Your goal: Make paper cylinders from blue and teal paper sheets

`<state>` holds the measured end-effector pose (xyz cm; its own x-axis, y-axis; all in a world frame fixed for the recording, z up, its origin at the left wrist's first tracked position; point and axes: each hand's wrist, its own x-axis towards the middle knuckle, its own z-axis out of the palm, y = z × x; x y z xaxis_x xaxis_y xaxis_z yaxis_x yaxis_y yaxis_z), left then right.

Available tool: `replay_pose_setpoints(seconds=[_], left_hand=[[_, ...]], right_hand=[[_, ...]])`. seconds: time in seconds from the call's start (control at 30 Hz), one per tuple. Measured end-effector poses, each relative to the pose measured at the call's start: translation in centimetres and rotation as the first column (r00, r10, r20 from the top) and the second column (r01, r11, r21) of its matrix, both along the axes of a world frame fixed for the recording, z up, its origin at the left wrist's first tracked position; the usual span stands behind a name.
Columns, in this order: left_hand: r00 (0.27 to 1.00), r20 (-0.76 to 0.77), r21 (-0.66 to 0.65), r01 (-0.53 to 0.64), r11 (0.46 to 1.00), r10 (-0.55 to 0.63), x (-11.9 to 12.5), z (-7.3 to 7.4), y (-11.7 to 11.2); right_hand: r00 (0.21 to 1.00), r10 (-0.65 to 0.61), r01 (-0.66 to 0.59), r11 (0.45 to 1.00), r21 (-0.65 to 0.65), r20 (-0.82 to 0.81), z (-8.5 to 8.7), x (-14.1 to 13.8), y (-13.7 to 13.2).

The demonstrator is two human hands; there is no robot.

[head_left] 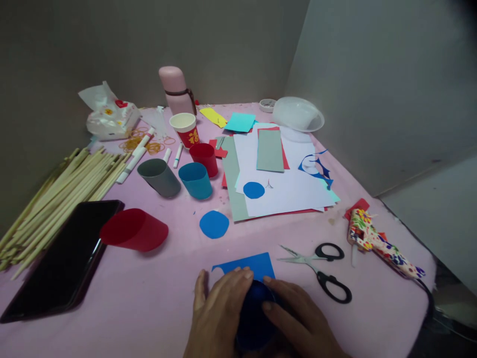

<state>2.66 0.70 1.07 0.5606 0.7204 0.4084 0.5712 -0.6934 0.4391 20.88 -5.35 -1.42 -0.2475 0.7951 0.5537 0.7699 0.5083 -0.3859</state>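
Note:
My left hand (221, 311) and my right hand (298, 318) close in from both sides around a dark blue paper cup (256, 315) at the near edge of the table. Its lower part is hidden by my fingers. Just beyond it lies a blue sheet of paper (249, 263) with a curved piece cut from its left corner; the cup covers part of it. Black-handled scissors (311, 261) rest with their blades apart, right of the sheet. A cut blue paper disc (214, 224) lies farther off, and another blue disc (254, 190) is on white paper.
Red (134, 229), grey (159, 178) and blue (196, 180) paper cups stand or lie at left centre. A black tablet (63, 258) and wooden sticks (74, 184) fill the left. A glue gun (380, 241) lies right; a pink thermos (177, 92) stands behind.

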Motion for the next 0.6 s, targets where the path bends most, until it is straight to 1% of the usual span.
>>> replay_pose_setpoints(seconds=[0.07,0.17,0.27,0.37,0.47,0.53,0.6], left_hand=[[1.000,0.007,-0.005,-0.004,1.000,0.004,-0.1,-0.1,0.0],[1.000,0.011,-0.006,0.012,1.000,-0.012,-0.3,-0.3,0.0],[0.999,0.012,0.000,0.030,1.000,-0.030,-0.4,-0.5,0.1],[0.999,0.019,-0.009,0.034,0.999,-0.034,-0.4,-0.5,0.0],[1.000,0.027,-0.030,0.017,0.999,-0.016,-0.2,-0.2,-0.1],[0.999,0.042,-0.045,0.008,0.999,-0.006,-0.2,-0.1,-0.2],[0.999,0.049,-0.052,0.000,0.999,0.002,-0.2,-0.2,-0.3]], right_hand=[[1.000,-0.015,0.015,1.000,0.004,-0.017,-0.1,0.0,0.0],[0.993,-0.077,0.079,0.997,0.016,-0.085,-0.4,-0.3,-0.1],[0.992,-0.083,0.084,0.996,0.009,-0.094,-0.7,-0.6,-0.2],[0.989,-0.098,0.102,0.994,0.032,-0.107,-0.7,-0.9,0.0],[0.979,-0.121,0.134,0.989,0.067,-0.167,-0.4,-1.1,0.1],[0.966,-0.140,0.148,0.989,0.021,-0.217,0.0,-1.1,0.0],[0.946,-0.169,0.145,0.984,-0.103,-0.277,0.5,-0.9,-0.3]])
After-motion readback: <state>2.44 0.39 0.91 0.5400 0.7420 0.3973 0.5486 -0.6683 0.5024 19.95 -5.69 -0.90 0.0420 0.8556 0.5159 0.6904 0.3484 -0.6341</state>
